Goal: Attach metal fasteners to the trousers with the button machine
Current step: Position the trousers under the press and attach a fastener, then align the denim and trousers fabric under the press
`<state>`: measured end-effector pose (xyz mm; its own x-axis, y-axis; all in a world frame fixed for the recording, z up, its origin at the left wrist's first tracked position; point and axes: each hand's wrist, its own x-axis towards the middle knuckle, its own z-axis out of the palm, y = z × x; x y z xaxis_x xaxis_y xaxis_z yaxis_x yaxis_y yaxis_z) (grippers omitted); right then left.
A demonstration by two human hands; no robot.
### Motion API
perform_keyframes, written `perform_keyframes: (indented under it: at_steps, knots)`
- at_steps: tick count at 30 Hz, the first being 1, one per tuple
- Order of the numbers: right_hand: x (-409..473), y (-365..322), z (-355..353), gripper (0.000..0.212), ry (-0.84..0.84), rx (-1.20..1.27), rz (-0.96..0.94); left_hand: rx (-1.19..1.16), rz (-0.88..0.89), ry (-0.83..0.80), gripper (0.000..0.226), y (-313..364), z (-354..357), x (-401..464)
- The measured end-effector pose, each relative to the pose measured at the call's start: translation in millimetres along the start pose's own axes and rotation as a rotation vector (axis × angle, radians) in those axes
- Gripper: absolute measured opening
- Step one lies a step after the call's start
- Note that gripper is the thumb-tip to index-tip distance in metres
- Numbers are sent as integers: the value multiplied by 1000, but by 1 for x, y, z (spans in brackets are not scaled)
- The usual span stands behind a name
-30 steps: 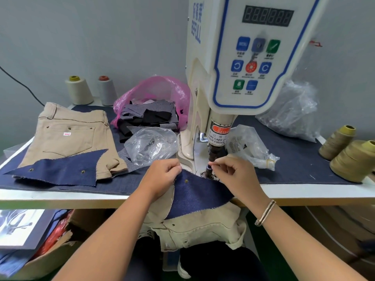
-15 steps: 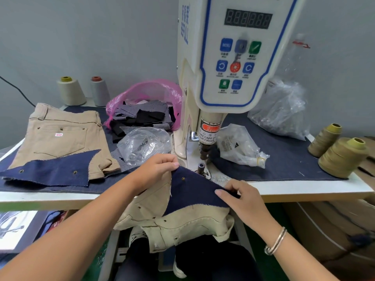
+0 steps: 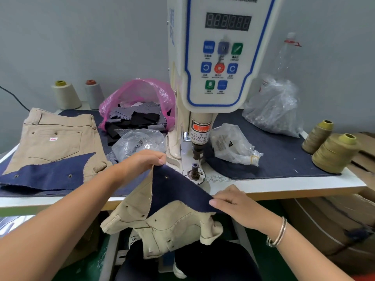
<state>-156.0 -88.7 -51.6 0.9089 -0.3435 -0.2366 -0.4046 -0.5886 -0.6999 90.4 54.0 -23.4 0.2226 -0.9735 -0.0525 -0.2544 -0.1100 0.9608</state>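
The white button machine [image 3: 221,57] stands at the table's middle, its lower die [image 3: 194,169] bare beside the ruler marks. Beige trousers [image 3: 166,224] hang off the table's front edge over my lap, with a navy cloth piece [image 3: 178,191] lying on them; a metal fastener [image 3: 166,177] sits near the navy piece's top corner. My left hand [image 3: 142,161] pinches that top corner, just left of the die. My right hand [image 3: 233,203] holds the navy piece's lower right edge, thumb on top, below the table edge.
Another beige pair [image 3: 54,136] with a navy piece [image 3: 46,173] lies at the left. Clear bags of fasteners [image 3: 140,141] [image 3: 233,145] flank the machine, a pink bag of scraps [image 3: 140,106] behind. Thread cones [image 3: 332,153] stand right, two more [image 3: 67,94] back left.
My right hand left the die and dropped to the navy piece's lower right edge. The cloth has come off the die toward me, held up at its corner by my left hand.
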Motion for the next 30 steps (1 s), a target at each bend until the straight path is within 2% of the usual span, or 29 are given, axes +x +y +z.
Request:
perform_keyframes:
  at_steps: [2,5,8,12,18,22,30]
  knots:
    - [2,-1,-5,40,37,182,-40,42,-44,-23,20,3,-6,-3]
    - [12,-6,-11,21,104,574,-35,109,-117,11,24,2,-13,-11]
    - [30,-6,-16,29,214,664,-51,149,-153,-18,29,-6,-16,-18]
    - [48,-12,-16,27,239,789,-103,-67,-199,107,37,-23,-18,-25]
    - [68,-13,-11,24,230,1130,-77,-262,-242,227,24,-35,-20,-29]
    - [72,-11,-10,20,256,1131,-81,-299,-244,278,24,-39,-19,-28]
    - [76,-6,-11,17,270,1148,-83,-314,-227,261,24,-36,-16,-29]
